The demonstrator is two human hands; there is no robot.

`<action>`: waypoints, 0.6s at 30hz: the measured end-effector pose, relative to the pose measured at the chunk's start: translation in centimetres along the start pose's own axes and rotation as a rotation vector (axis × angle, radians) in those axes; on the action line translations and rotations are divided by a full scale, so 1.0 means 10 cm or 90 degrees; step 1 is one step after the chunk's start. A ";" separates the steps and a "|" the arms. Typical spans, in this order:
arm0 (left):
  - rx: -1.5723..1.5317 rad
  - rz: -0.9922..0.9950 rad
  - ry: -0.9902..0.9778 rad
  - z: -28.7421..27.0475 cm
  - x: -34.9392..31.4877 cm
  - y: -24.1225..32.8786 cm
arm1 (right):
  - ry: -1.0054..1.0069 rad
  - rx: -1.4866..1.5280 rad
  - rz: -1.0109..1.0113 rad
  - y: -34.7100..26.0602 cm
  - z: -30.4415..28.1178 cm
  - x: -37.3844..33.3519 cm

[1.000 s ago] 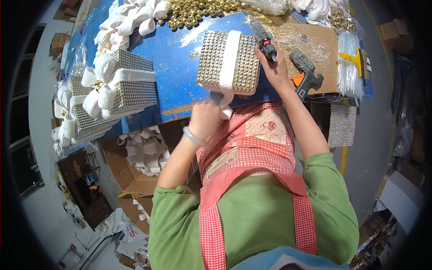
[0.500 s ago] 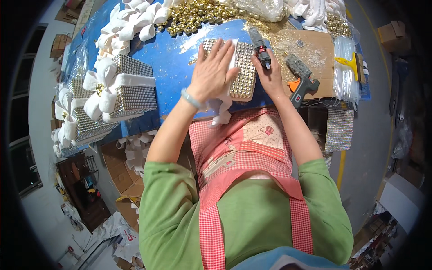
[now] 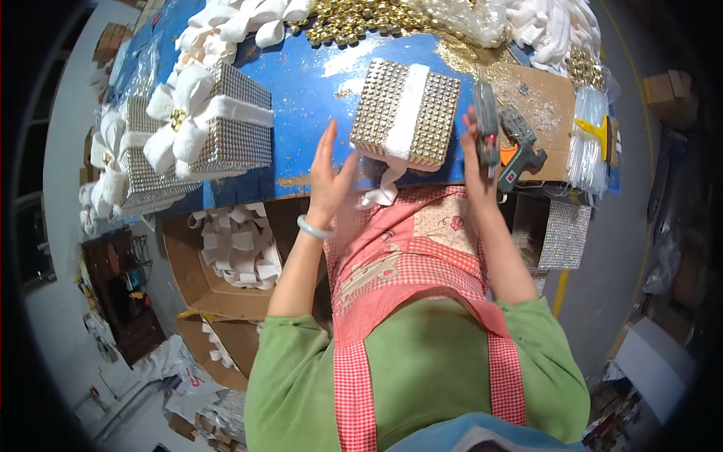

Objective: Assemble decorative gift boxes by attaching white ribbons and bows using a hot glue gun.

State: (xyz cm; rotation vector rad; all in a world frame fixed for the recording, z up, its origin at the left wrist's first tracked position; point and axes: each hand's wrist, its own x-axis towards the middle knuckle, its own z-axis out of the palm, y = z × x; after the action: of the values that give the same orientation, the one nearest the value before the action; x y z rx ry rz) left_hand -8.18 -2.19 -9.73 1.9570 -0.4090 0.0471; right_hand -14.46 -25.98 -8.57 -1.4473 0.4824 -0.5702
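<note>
Holding a blurred dark-grey glue gun (image 3: 486,120) in the closed right hand (image 3: 480,177); holding the left hand (image 3: 329,184) open and empty, fingers spread, just beside a gold-and-silver studded square box (image 3: 433,113) near the table's front edge, banded by a white plush ribbon (image 3: 407,105), with a loose end hanging below. Best to steady the box by its side, keep the nozzle clear of fingers and studs, press the ribbon flat. Working on a scuffed blue tabletop (image 3: 305,105), strewn with shiny gold beads (image 3: 354,19). Noting below, an open brown cardboard carton (image 3: 199,264) of white bows; to the right, grey floor (image 3: 625,181).
</note>
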 end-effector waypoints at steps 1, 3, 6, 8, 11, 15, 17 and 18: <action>0.016 0.001 -0.033 0.02 0.02 -0.09 | -0.033 -0.059 -0.028 0.03 -0.03 -0.14; -0.014 -0.020 -0.059 0.14 0.11 -0.18 | -0.089 -0.234 -0.081 -0.01 -0.08 -0.34; 0.052 0.001 -0.029 0.11 0.27 -0.07 | -0.057 -0.320 -0.148 -0.06 -0.02 -0.27; 0.074 0.033 0.033 0.07 0.45 0.19 | -0.028 -0.197 -0.083 -0.22 0.04 -0.11; 0.207 0.000 0.033 0.03 0.76 0.53 | -0.059 -0.236 -0.119 -0.30 -0.03 0.29; 0.370 -0.083 -0.008 0.14 1.20 0.58 | -0.090 -0.137 0.092 -0.22 0.01 0.74; 0.392 -0.103 -0.027 0.20 1.27 0.41 | -0.117 -0.175 0.127 0.04 -0.03 0.93; 0.330 -0.063 0.003 0.19 1.23 0.29 | -0.112 -0.149 0.149 -0.05 0.05 0.86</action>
State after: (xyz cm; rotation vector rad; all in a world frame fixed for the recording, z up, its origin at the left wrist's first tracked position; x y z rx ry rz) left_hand 2.17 -8.18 -5.32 2.4853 -0.3160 0.1031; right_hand -7.49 -31.04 -7.74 -1.6198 0.5829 -0.2020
